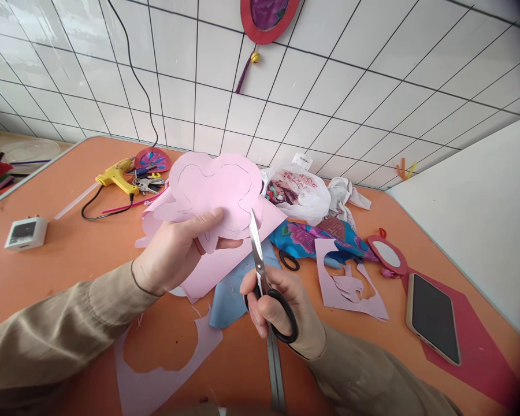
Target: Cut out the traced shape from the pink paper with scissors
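Observation:
My left hand [173, 248] holds a pink paper cutout [212, 193] with a scalloped outline, its thumb on top and fingers beneath. A smaller curvy shape is drawn on it in dark line. In my right hand [281, 306] are black-handled scissors [257, 248], fingers in the loops, blades pointing up. The blade tips lie at the cutout's lower right edge, near the drawn line, and look nearly closed. Below the cutout lie a larger pink sheet [216, 268] and blue fabric [229, 294].
Pink scraps [164, 387] [329, 289] lie on the orange table [69, 254]. A yellow glue gun [119, 176], keys [147, 185] and white charger [26, 233] are left; a plastic bag [305, 193], floral fabric [303, 240], oval frame [387, 254] and phone [433, 318] are right.

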